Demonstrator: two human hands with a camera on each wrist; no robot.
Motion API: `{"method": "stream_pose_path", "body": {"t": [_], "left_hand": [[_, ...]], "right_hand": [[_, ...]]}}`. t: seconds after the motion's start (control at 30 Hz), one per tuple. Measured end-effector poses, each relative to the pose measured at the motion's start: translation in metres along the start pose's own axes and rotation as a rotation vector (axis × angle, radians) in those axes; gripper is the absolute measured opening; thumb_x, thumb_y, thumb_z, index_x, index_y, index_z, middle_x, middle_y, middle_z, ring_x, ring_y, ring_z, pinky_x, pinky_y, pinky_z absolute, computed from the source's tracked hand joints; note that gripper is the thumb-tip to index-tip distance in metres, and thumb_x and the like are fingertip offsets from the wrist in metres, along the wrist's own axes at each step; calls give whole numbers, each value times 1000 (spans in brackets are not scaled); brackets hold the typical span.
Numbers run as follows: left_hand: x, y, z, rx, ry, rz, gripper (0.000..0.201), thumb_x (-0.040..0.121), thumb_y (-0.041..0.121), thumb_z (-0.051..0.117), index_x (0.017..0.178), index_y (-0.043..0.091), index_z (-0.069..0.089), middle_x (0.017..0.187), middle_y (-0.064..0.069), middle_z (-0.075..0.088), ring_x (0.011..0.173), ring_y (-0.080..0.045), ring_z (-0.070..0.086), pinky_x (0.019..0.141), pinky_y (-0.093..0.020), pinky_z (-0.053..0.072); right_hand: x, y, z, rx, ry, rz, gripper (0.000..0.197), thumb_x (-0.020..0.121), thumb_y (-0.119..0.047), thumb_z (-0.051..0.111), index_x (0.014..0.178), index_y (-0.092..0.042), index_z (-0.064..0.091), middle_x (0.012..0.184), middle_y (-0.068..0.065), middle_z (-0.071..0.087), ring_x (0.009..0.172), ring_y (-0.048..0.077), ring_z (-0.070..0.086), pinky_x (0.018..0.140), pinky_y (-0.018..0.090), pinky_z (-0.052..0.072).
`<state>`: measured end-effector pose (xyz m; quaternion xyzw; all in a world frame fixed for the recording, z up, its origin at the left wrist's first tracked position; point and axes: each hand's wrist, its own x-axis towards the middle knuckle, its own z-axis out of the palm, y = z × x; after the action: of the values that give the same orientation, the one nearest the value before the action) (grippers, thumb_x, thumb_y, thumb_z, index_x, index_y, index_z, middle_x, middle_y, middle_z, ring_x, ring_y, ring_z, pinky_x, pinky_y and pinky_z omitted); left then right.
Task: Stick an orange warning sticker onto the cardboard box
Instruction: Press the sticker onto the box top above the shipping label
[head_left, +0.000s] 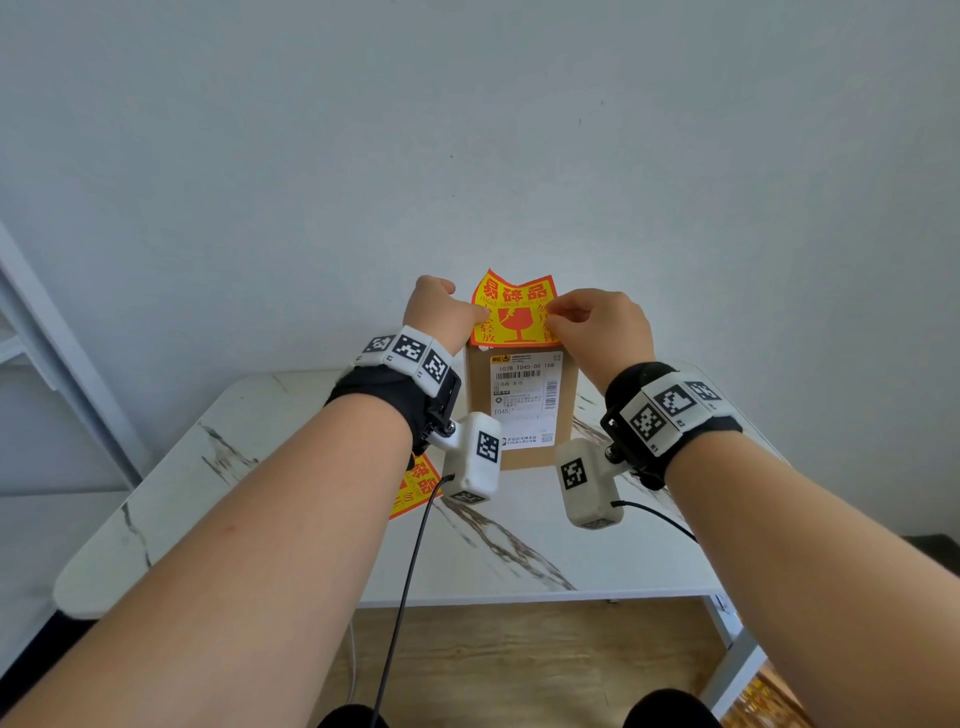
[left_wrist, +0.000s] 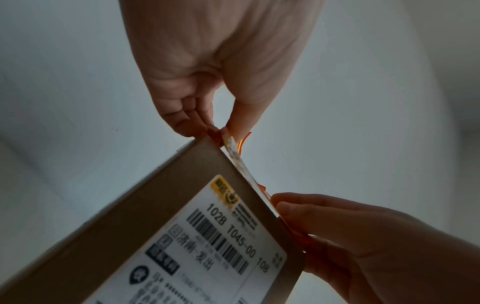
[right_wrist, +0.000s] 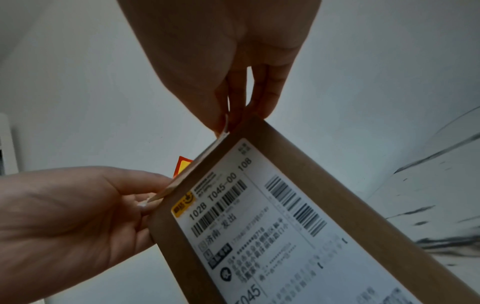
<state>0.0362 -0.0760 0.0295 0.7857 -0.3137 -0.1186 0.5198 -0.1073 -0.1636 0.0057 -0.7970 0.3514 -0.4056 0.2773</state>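
Observation:
A brown cardboard box (head_left: 478, 415) stands on end on the table, its white shipping label (head_left: 524, 395) facing me. An orange and yellow warning sticker (head_left: 517, 312) stands above the box's top edge, its lower edge level with that edge. My left hand (head_left: 480, 314) pinches the sticker's left side and my right hand (head_left: 553, 318) pinches its right side. In the left wrist view my left hand (left_wrist: 226, 130) holds the sticker's edge (left_wrist: 240, 162) at the box (left_wrist: 155, 216) corner. In the right wrist view my right hand (right_wrist: 224, 125) pinches the sticker (right_wrist: 183, 166) by the box (right_wrist: 168, 242).
Another orange sticker (head_left: 415, 491) lies flat on the white marble-pattern table (head_left: 260, 467), partly under my left wrist. A pale wall stands close behind the box. The table's front edge (head_left: 519, 597) runs above a wooden floor. A white frame (head_left: 62, 338) stands at the left.

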Motion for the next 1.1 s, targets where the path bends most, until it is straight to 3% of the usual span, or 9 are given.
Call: {"method": "stream_pose_path", "body": {"t": [0.1, 0.2, 0.5, 0.67, 0.8, 0.9, 1.0, 1.1], "left_hand": [[0, 0, 2, 36, 16, 12, 63, 82, 21, 74, 135, 6, 43, 129, -15, 59, 113, -29, 62, 98, -37, 50], [-2, 0, 3, 77, 47, 32, 62, 84, 19, 71, 137, 6, 42, 133, -13, 56, 117, -27, 58, 86, -25, 43], [-6, 2, 9, 170, 93, 69, 60, 87, 15, 67, 138, 3, 37, 121, -14, 62, 111, -30, 61, 75, -25, 40], [-7, 5, 10, 217, 110, 58, 57, 87, 13, 67, 135, -1, 39, 127, -17, 58, 115, -31, 59, 75, -27, 39], [-8, 5, 14, 280, 130, 97, 52, 88, 10, 63, 134, 0, 41, 124, -16, 59, 109, -31, 62, 73, -28, 43], [-10, 4, 17, 319, 150, 120, 52, 88, 11, 64, 135, 5, 42, 133, -15, 46, 106, -32, 62, 73, -28, 44], [-11, 1, 14, 340, 184, 153, 43, 85, 14, 68, 122, 8, 48, 127, -14, 44, 106, -32, 60, 79, -33, 51], [-13, -4, 13, 500, 198, 343, 17, 90, 15, 62, 106, 12, 62, 119, -9, 54, 114, -27, 50, 88, -34, 46]], "right_hand": [[-1, 0, -1, -1, -10, -6, 23, 88, -20, 61, 107, -19, 74, 103, -1, 75, 93, 16, 68, 85, 33, 57], [-1, 0, -1, 1, -11, -7, 24, 88, -19, 61, 108, -18, 73, 103, 0, 75, 93, 16, 68, 85, 34, 57], [0, 0, 1, -32, -10, -13, 24, 89, -18, 60, 110, -19, 73, 103, 0, 74, 94, 16, 67, 85, 32, 56], [1, -1, 3, -77, -14, -28, 27, 88, -16, 58, 111, -18, 72, 103, 1, 73, 95, 19, 67, 85, 34, 56], [4, 0, 8, -94, -22, -44, 28, 90, -13, 54, 112, -15, 71, 108, 3, 71, 98, 20, 65, 85, 33, 55], [6, 3, 12, -141, -33, -86, 29, 92, -11, 50, 112, -13, 71, 112, 6, 66, 111, 25, 56, 92, 31, 47], [5, 3, 15, -145, -35, -89, 29, 94, -10, 48, 112, -11, 70, 114, 8, 58, 116, 25, 48, 93, 27, 39], [6, 6, 13, -68, -34, 19, 26, 93, -14, 49, 109, -13, 69, 111, 5, 43, 121, 24, 43, 94, 28, 41]]}}
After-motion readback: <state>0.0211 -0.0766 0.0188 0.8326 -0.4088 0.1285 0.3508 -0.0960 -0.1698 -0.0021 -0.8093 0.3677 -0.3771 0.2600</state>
